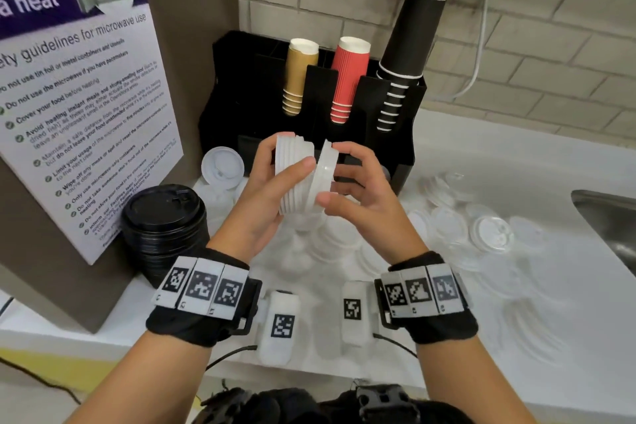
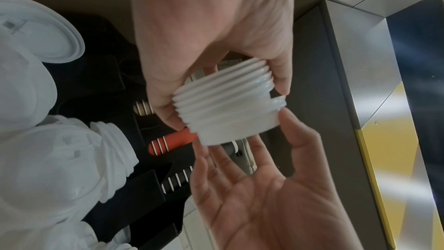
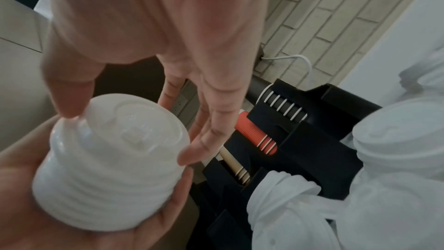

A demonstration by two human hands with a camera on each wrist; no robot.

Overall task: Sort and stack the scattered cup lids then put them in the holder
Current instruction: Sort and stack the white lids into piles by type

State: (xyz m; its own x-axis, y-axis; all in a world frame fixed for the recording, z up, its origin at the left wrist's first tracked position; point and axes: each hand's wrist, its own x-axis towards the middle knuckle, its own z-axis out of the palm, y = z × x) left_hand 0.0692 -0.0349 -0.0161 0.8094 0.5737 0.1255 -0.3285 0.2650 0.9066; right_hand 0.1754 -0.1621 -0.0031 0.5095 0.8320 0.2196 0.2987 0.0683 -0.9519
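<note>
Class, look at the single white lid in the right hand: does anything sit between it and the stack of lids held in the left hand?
Nothing visible does. The lid is tilted against the stack, with only a narrow open gap at the top.

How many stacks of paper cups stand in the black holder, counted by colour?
Gold cup stack: 1
Red cup stack: 1
Black cup stack: 1
Total: 3 stacks in the black holder
</note>
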